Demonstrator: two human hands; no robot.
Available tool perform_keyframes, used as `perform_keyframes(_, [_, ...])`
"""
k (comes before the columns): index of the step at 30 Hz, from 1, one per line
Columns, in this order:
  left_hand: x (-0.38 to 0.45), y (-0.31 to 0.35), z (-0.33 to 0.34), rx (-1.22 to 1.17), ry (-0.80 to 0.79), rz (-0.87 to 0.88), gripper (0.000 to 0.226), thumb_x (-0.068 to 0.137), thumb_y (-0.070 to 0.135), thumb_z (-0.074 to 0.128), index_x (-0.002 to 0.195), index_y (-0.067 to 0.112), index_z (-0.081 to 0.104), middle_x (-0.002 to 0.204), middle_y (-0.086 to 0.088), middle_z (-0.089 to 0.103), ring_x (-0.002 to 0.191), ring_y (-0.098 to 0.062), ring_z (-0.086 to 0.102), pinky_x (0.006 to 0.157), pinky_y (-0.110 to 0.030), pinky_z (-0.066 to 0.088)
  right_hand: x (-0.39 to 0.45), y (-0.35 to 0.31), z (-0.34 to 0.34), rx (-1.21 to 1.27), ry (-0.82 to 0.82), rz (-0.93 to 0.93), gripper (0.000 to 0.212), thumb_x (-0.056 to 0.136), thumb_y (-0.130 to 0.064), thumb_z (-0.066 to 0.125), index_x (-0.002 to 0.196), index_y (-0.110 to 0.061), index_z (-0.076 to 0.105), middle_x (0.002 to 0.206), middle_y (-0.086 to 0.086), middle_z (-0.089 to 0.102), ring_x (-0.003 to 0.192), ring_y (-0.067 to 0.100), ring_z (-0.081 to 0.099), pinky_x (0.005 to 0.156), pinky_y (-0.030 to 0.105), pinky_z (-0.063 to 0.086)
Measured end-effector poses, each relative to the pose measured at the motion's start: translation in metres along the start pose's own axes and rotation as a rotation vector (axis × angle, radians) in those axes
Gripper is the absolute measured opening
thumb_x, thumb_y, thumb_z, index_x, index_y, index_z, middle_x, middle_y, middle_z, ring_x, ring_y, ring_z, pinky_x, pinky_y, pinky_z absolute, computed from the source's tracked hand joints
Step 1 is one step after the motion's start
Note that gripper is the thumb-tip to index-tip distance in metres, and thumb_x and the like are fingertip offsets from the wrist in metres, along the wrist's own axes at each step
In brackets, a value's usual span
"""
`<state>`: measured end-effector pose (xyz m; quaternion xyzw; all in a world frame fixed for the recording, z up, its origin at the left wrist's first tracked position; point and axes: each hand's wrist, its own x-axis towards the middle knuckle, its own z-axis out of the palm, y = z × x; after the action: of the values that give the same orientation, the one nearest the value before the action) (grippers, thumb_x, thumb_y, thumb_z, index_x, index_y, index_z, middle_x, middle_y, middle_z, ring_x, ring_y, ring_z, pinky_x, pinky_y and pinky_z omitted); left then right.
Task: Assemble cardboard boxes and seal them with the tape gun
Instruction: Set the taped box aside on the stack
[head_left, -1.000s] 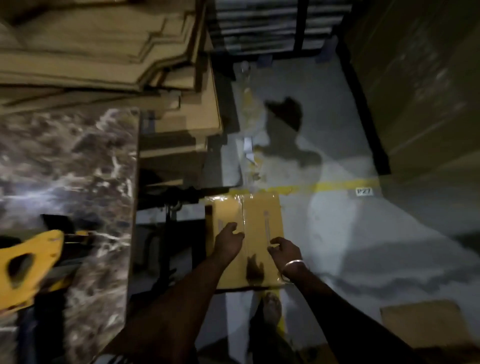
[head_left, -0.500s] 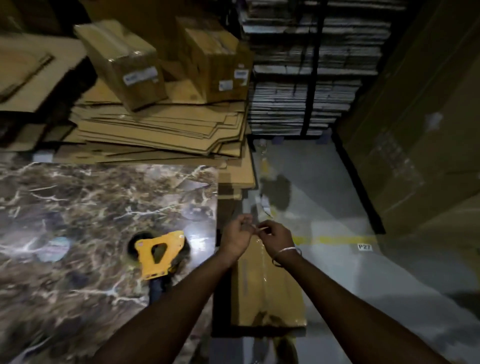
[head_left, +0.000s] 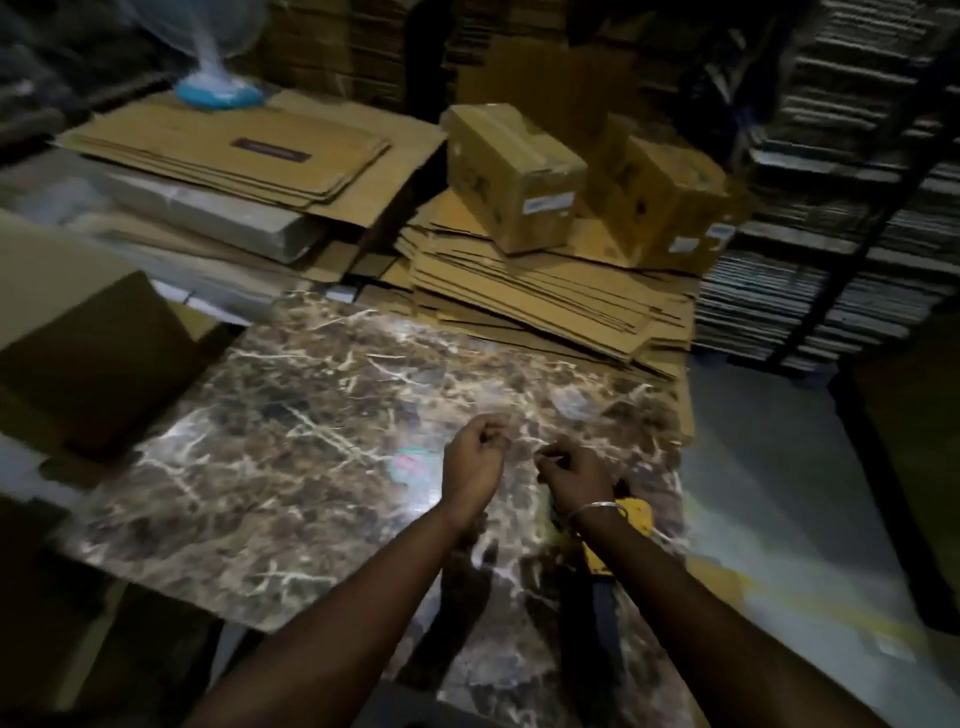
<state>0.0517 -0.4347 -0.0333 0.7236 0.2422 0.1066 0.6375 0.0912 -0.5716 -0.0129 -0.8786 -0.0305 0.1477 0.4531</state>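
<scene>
Both hands now hover over the marble-patterned table (head_left: 322, 447), whereas half a second ago they were off its right edge above a taped box on the floor, and that box is out of view. Left hand (head_left: 474, 457) and right hand (head_left: 576, 475) sit close together above the table's right part, fingers curled with the tips pinched; they may hold a thin scrap of tape between them, but blur makes it impossible to tell. Under the right wrist, on the table's right edge, lies the yellow tape gun (head_left: 636, 514), mostly hidden by the arm and not gripped. Beyond the table's far edge lies a stack of flat cardboard blanks (head_left: 545, 296), with two made-up, taped boxes on top: the nearer box (head_left: 511, 176) and a second box (head_left: 670, 202) just to its right. A further pile of flat cardboard (head_left: 234, 150) lies off the table's far-left corner, with the blue base of a fan (head_left: 218, 93) standing on it. Judging by this, several boxes are finished, many blanks remain, and the next blank has yet to be pulled onto the table. Both boxes carry small white labels, and the left pile bears a dark strip, but none of the writing can be read.
</scene>
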Motion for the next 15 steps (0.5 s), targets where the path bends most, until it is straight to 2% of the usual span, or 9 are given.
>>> perform_keyframes(4, [0.012,-0.005,-0.073,-0.019,0.187,-0.055,0.008,0.097,0.02,0.064,0.103,0.022,0.069,0.102,0.001,0.071,0.097,-0.017,0.065,0.085,-0.033,0.052,0.006,-0.049,0.057,-0.04,-0.118,-0.102,0.022,0.09,-0.012,0.069,0.073,-0.026,0.064,0.068,0.003,0.066,0.072,0.026,0.065,0.073,0.034,0.051])
perform_keyframes(7, [0.011,-0.006,-0.124,-0.009,0.302,-0.078,0.009,0.095,0.02,0.064,0.102,0.019,0.071,0.102,0.0,0.072,0.099,-0.02,0.066,0.089,-0.036,0.052,0.007,-0.081,0.094,-0.046,-0.229,-0.151,0.014,0.089,-0.015,0.069,0.077,-0.023,0.067,0.075,0.008,0.072,0.075,0.026,0.068,0.075,0.035,0.053])
perform_keyframes(9, [0.008,-0.001,-0.157,-0.002,0.371,-0.082,0.006,0.093,0.021,0.065,0.094,0.026,0.069,0.099,-0.002,0.072,0.097,-0.022,0.066,0.09,-0.039,0.053,0.003,-0.104,0.114,-0.043,-0.278,-0.169,0.012,0.089,-0.02,0.068,0.078,-0.024,0.069,0.076,0.008,0.074,0.078,0.025,0.07,0.075,0.032,0.052])
perform_keyframes(12, [0.002,0.012,-0.203,-0.002,0.505,-0.098,0.009,0.091,0.015,0.066,0.091,0.024,0.068,0.095,-0.002,0.071,0.095,-0.022,0.066,0.084,-0.032,0.05,-0.001,-0.135,0.142,-0.043,-0.341,-0.224,0.027,0.089,-0.014,0.067,0.064,-0.024,0.064,0.072,0.009,0.072,0.077,0.025,0.068,0.069,0.029,0.047])
perform_keyframes(15, [-0.001,0.016,-0.252,0.027,0.631,-0.115,0.007,0.089,0.019,0.067,0.094,0.02,0.072,0.091,0.002,0.072,0.092,-0.019,0.066,0.079,-0.03,0.048,-0.006,-0.164,0.173,-0.065,-0.417,-0.248,0.029,0.089,-0.011,0.066,0.064,-0.025,0.062,0.079,0.015,0.073,0.079,0.028,0.066,0.076,0.035,0.051])
